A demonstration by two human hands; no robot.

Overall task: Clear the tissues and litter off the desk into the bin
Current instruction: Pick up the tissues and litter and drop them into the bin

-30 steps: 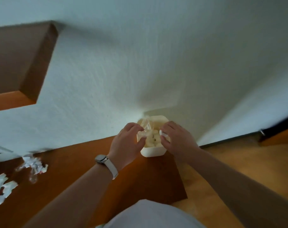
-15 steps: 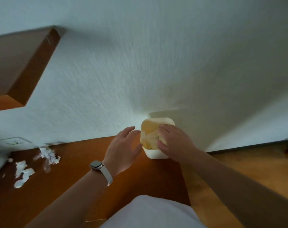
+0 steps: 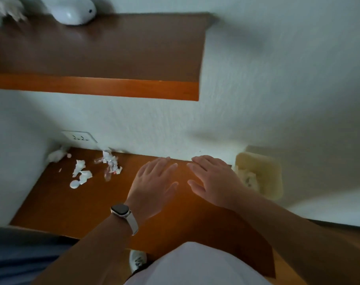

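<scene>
Left hand [image 3: 152, 186] and right hand [image 3: 214, 182], palms down, fingers spread, both empty, side by side above the brown wooden table [image 3: 175, 219]. White crumpled tissues and torn litter scraps [image 3: 82, 173] scattered at the table's far left corner, well apart from both hands. Cream plastic bin [image 3: 267, 173] beyond the table's right edge, just beside the right hand, white waste inside. Pale-strapped wristwatch [image 3: 121, 210] on left wrist.

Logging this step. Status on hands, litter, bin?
Left hand and right hand open, empty, above desk. Tissue scraps and wrapper remain far-left. Bin right, part-filled. Path clear.
</scene>
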